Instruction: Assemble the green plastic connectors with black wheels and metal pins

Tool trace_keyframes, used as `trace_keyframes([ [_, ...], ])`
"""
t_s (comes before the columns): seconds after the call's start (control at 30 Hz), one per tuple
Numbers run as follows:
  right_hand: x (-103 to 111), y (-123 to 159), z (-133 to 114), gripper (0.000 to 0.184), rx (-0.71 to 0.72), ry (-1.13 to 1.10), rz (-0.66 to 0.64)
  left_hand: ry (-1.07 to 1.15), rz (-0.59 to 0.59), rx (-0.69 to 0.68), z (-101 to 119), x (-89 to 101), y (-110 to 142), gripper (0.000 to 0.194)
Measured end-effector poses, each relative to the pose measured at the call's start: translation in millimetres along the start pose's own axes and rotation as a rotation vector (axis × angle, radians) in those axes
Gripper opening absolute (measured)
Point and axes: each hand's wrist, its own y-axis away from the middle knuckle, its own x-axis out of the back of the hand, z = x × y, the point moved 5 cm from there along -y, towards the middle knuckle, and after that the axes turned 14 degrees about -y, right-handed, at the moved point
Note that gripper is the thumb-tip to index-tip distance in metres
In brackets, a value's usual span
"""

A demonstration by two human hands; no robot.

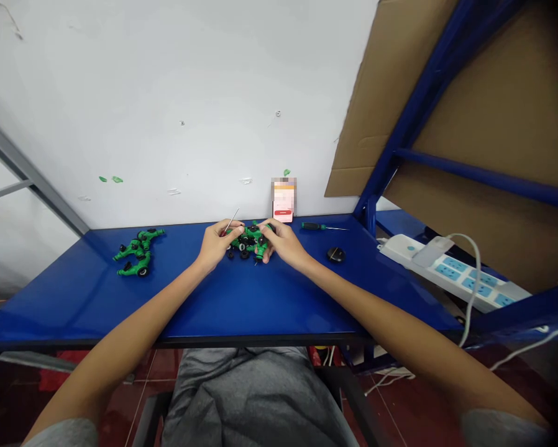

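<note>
My left hand point(216, 243) is closed, with a thin metal-shafted tool like a screwdriver point(232, 219) slanting up out of it. Its thumb and fingertips meet the left side of a green-and-black jointed toy piece point(252, 236). The right side of that piece is gripped by my right hand point(283, 241), thumb on top and fingers curled beneath. Small black round parts point(244, 254) lie on the blue table just below the hands. Fingers hide much of the toy piece and the tool's handle, where a bit of red shows.
More green-and-black jointed pieces point(137, 251) lie on the blue table point(242, 304) at left. A phone point(283, 202) leans on the wall. To the right are a green-and-black screwdriver point(314, 226), a black mouse-like object point(335, 254) and a white power strip point(451, 270) with cables.
</note>
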Motion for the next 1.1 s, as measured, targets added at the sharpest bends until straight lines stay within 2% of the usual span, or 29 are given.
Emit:
trace_keyframes([
  [0.23,2.7,3.2,-6.6,0.022,0.148,0.281,-0.071,0.229,-0.156,0.155,-10.6,-6.5,0.4,0.046],
  [0.33,0.7,3.8,-9.2,0.017,0.178,0.302,-0.148,0.202,-0.158,0.172,-11.4,-1.2,-2.2,0.049],
  [0.4,0.8,2.6,-8.0,0.020,0.163,0.251,-0.150,0.155,-0.182,0.174,-11.5,1.5,-3.9,0.050],
  [0.5,5.2,-1.1,-5.2,0.024,0.144,0.185,-0.078,0.045,-0.197,0.110,-9.0,4.7,-6.6,0.049],
  [0.63,16.2,-6.4,-5.0,0.022,0.177,0.238,0.058,-0.157,-0.076,-0.059,1.5,17.0,-10.1,0.040],
  [0.7,22.9,-9.1,-4.2,0.022,0.176,0.235,0.121,-0.187,-0.075,-0.088,7.3,24.5,-10.8,0.036],
  [0.73,26.5,-10.5,-3.5,0.023,0.172,0.219,0.151,-0.186,-0.137,-0.104,10.7,26.1,-10.6,0.035],
  [0.77,30.0,-11.6,-2.9,0.024,0.171,0.200,0.180,-0.183,-0.265,-0.127,14.5,24.6,-9.3,0.035],
  [0.83,35.6,-13.6,-1.9,0.026,0.176,0.176,0.219,-0.259,-0.606,-0.168,19.7,17.4,-1.5,0.034],
  [0.9,38.6,-14.9,-1.3,0.026,0.181,0.189,0.229,-0.391,-0.808,-0.220,22.2,14.0,5.9,0.030],
  [0.97,39.3,-15.5,-0.7,0.026,0.178,0.217,0.224,-0.514,-0.879,-0.262,21.9,12.4,8.9,0.029],
  [1.1,37.0,-15.1,0.2,0.025,0.164,0.252,0.210,-0.659,-0.922,-0.300,14.5,10.1,8.5,0.028],
])
